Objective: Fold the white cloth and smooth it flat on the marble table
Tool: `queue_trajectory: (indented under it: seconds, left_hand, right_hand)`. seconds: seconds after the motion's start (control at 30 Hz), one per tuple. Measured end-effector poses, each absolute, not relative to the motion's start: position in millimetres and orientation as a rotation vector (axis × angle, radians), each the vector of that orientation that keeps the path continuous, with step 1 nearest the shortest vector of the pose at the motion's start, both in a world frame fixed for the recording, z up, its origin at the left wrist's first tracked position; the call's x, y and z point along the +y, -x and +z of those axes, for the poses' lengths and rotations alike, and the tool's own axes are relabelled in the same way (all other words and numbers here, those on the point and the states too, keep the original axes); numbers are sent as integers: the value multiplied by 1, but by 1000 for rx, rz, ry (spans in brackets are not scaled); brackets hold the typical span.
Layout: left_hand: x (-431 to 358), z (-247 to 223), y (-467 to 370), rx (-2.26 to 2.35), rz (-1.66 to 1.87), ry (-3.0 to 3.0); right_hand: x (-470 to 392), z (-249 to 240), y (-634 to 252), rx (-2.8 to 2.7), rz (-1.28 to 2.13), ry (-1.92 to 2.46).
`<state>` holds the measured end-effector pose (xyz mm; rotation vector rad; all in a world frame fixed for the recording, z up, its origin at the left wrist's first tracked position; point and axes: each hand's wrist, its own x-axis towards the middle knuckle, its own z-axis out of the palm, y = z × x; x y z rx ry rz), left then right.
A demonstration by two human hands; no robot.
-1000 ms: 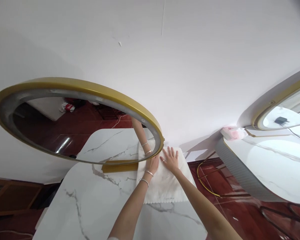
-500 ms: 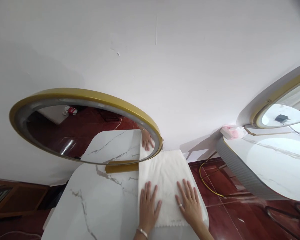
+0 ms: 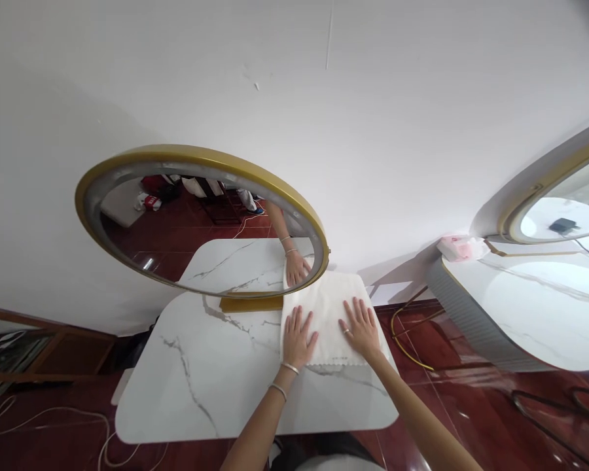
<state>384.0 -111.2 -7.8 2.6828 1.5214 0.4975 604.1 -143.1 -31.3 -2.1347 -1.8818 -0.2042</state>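
Note:
A white cloth (image 3: pixel 326 340) with a scalloped front edge lies flat over the right part of a white marble-patterned table (image 3: pixel 161 392). My left hand (image 3: pixel 298 339) rests palm down on the cloth's left side, fingers spread; two bracelets circle that wrist. On the cloth's right side, my right hand (image 3: pixel 361 328) lies flat with its fingers apart and a ring on one finger. Both hands press on the cloth without gripping it. The palms hide parts of the cloth beneath them.
A round gold-framed mirror (image 3: pixel 191 156) stands at the table's back, on a gold base (image 3: pixel 250 303). At right, a second marble-topped table (image 3: pixel 515 297) carries a tissue pack (image 3: pixel 462 248) and another gold mirror (image 3: pixel 569 176). White cables (image 3: pixel 105 425) trail over the red floor.
The view has shifted, so the table's front edge and both forearms now show. My hands remain flat on the cloth, which now sits higher in the picture and looks smaller.

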Motion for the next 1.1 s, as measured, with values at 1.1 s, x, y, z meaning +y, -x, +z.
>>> queue_trajectory:
  seconds: [1.1]
  left_hand:
    - [-174, -13, -343, 1562, 536, -2760]
  right_hand:
    - [-208, -38, -567, -1905, -276, 1978]
